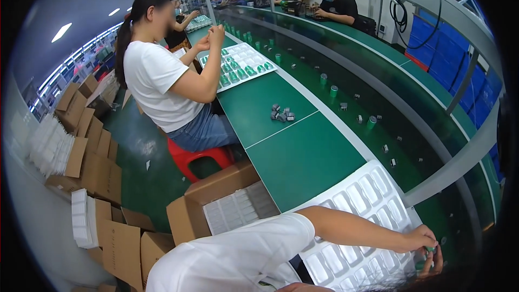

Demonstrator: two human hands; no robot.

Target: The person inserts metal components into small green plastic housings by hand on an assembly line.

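Note:
My left arm in a white sleeve reaches across a white plastic tray (373, 184) with rounded pockets. At its far right edge my left hand (417, 239) is closed, fingertips pinching a small green part (430, 249). Just below, my right hand (433, 264) meets the same part with bent fingers, closed on it from the other side. The part is mostly covered by fingers, so its exact kind cannot be made out. The tray's pockets in view show no parts in them. Its lower end is hidden by my arm and hair.
A conveyor belt (346, 78) carries green cylinders (372, 123) and small grey parts (393, 162). Grey parts (282, 112) lie heaped on the green table (303, 157). A co-worker (167, 70) sits by a partly filled tray (246, 54). An open carton (184, 216) holds white trays.

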